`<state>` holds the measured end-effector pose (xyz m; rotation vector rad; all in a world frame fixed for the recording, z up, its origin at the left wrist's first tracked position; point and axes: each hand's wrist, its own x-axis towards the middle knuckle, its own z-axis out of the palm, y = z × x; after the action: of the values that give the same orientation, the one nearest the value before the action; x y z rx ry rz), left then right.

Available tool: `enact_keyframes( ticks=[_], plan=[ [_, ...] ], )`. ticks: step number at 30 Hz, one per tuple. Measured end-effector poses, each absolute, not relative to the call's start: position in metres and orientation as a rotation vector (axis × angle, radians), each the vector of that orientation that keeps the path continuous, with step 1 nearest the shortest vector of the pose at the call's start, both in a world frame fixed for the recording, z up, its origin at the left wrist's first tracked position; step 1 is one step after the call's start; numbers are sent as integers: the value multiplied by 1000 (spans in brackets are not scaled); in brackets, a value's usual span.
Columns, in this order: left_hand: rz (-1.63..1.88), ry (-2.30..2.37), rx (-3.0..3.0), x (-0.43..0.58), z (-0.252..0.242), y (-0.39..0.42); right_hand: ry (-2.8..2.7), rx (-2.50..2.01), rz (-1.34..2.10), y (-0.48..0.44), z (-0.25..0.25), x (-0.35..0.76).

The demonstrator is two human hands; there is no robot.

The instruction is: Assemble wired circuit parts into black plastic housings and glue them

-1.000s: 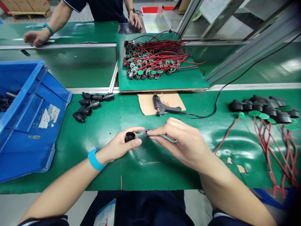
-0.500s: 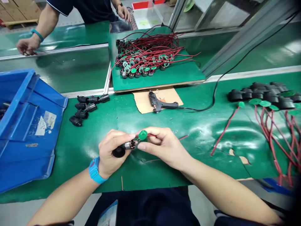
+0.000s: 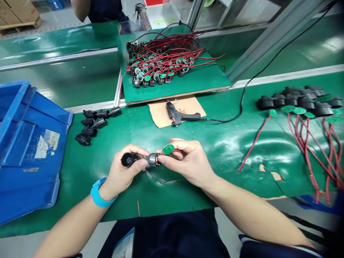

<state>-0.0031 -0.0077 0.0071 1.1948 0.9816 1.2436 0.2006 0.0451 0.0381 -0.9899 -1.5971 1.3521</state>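
Note:
My left hand (image 3: pixel 125 172) is closed round a black plastic housing (image 3: pixel 127 159) with its round open end facing up. Between the thumb and fingers of my right hand (image 3: pixel 188 159) is a small motor (image 3: pixel 154 159) with a silver metal can and copper windings. A round green circuit board (image 3: pixel 168 149) is joined to the motor, and a red wire (image 3: pixel 177 151) runs from it into my right palm. The motor sits just right of the housing, outside it, close to my left fingertips.
Black housings (image 3: pixel 92 123) lie beside a blue bin (image 3: pixel 32 154) at left. A glue gun (image 3: pixel 182 115) rests on cardboard (image 3: pixel 158 116). Many wired motors (image 3: pixel 161 68) cover a raised green board (image 3: pixel 172 93). At right are black round parts (image 3: pixel 298 100) and red-wired boards (image 3: pixel 298 110). A person (image 3: pixel 104 10) is behind.
My left hand has shifted left with the housing, and the motor is now in my right fingers rather than against my left hand. The person behind has moved, their hands now out of view.

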Motion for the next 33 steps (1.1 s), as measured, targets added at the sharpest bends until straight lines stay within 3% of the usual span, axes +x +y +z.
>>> enact_keyframes(
  ticks=[11,18,28,33],
  plan=[
    [1303,988,1072,8,6,-7,-1814,-881,844,38,34,196],
    [1368,819,1225,2,1,-7,-1767,-934,850,38,35,197],
    [1271,1107,1239,3,12,-7,-1875,-724,480,36,30,192],
    [1273,1360,1397,8,16,-15,-1916,-748,465,37,29,193]
  ],
)
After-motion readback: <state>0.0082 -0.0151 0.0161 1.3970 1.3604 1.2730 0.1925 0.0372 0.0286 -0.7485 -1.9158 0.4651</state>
